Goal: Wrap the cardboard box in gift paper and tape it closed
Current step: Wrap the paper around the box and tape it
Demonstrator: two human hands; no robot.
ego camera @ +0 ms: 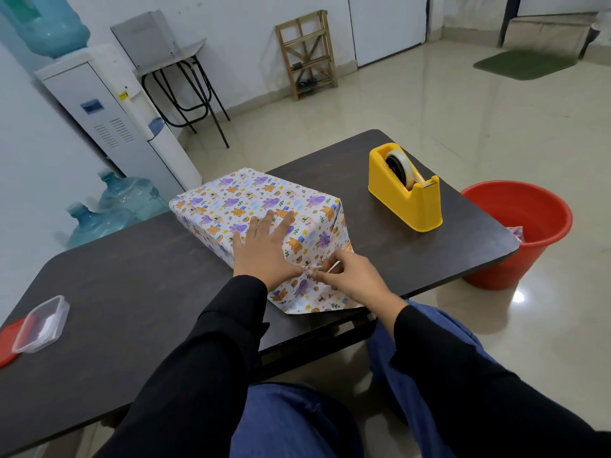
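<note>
The box, covered in white gift paper with purple and orange cartoon prints, lies on the dark table. My left hand presses flat on its top near the near end, fingers spread. My right hand pinches a small piece of clear tape at the folded paper on the near end. A loose paper flap spreads onto the table below that end. The yellow tape dispenser stands to the right of the box.
A clear plastic container sits on a red lid at the table's left edge. A red bucket stands on the floor past the right edge. A water dispenser and spare bottles stand to the left.
</note>
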